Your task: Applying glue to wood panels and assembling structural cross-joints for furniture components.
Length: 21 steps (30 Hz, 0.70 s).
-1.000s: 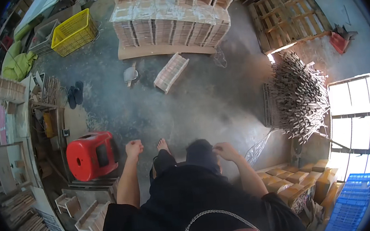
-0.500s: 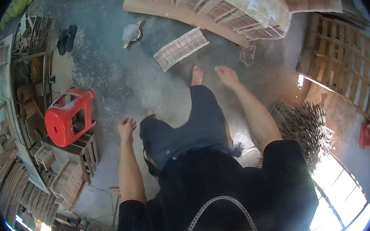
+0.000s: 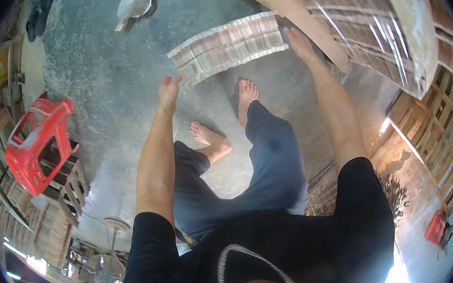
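Open floor [image 3: 104,66] left of the wooden bundle [image 3: 228,47], brown board [image 3: 296,12] near its right end

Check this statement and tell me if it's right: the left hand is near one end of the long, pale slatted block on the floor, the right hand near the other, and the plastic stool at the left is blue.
Wrong on colour: the plastic stool is red, as the head view shows. The left hand and right hand are near opposite ends of the slatted block.
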Available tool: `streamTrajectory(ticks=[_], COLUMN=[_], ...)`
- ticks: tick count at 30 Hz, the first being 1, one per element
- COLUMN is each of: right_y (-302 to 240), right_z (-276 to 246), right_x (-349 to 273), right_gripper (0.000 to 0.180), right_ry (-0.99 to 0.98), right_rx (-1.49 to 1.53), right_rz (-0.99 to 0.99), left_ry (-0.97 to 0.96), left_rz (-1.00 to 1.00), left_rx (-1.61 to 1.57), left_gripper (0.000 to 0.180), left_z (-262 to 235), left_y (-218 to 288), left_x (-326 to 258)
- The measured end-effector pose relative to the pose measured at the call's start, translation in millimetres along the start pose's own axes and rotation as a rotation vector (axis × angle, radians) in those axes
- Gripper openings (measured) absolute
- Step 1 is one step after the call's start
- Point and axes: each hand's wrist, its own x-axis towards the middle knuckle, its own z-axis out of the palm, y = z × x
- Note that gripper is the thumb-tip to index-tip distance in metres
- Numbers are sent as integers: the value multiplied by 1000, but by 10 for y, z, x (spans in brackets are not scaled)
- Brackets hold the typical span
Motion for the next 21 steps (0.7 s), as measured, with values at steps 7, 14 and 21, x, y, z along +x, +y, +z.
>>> streamTrajectory(ticks=[7,14,21], right_y=[-42,-113,-1062], right_z=[467,667,695], right_x=[222,124,97], right_gripper=[53,49,49], right_ry=[-42,-98,-123], right_rx=[60,369,299], right_rz=[-170,-140,-384], left_ry=[69,217,282], left_rz=[175,9,70], left_rx=[2,226,-81], left_gripper=[63,65,60], left_z=[512,276,-418], left_y=[131,490,621], left_x=[50,200,22])
